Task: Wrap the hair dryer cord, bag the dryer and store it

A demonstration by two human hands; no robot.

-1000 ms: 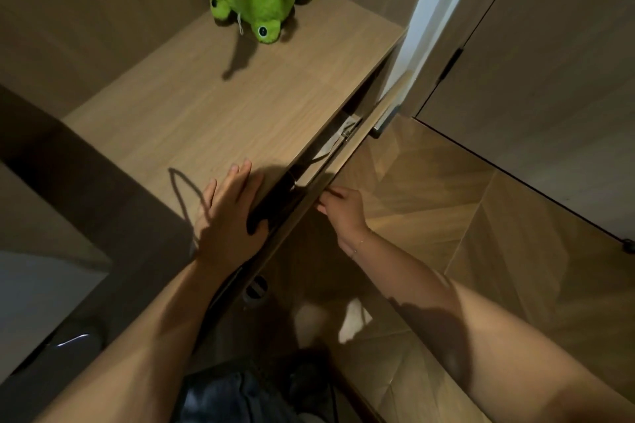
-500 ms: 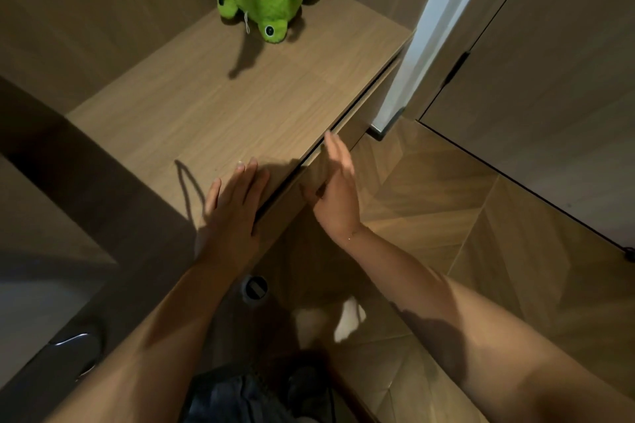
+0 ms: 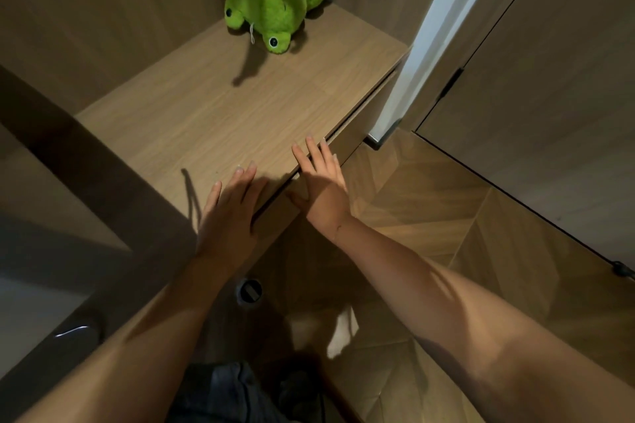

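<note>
Left hand point(image 3: 229, 213): centre of the frame, palm down, fingers straight and slightly spread. It rests flat on the cabinet top point(image 3: 220, 113) at the front edge. It holds nothing.

Right hand point(image 3: 321, 184): just right of the left hand, fingers straight and together. The palm lies against the drawer front point(image 3: 357, 134); the fingertips point(image 3: 311, 141) reach over the edge of the cabinet top. It holds nothing.

Drawer front: runs diagonally from centre to upper right of the frame, directly beneath the edge of the cabinet top. Only a thin dark seam shows between the two.

Hair dryer: not visible. Its location cannot be told from this view.

Cabinet top: light wood grain, occupying the centre and upper centre of the frame, with wood-panelled walls behind it.

Plush toy point(image 3: 278, 3): green, with two black eyes, at the top centre of the frame. It sits on the far corner of the cabinet top, against the wall, well apart from both hands.

Floor point(image 3: 412, 199): wood in a chevron pattern, right and lower right of the frame.

Round dark fitting point(image 3: 249, 290): lower centre, between the two forearms, on the floor. Its type cannot be told.
</note>
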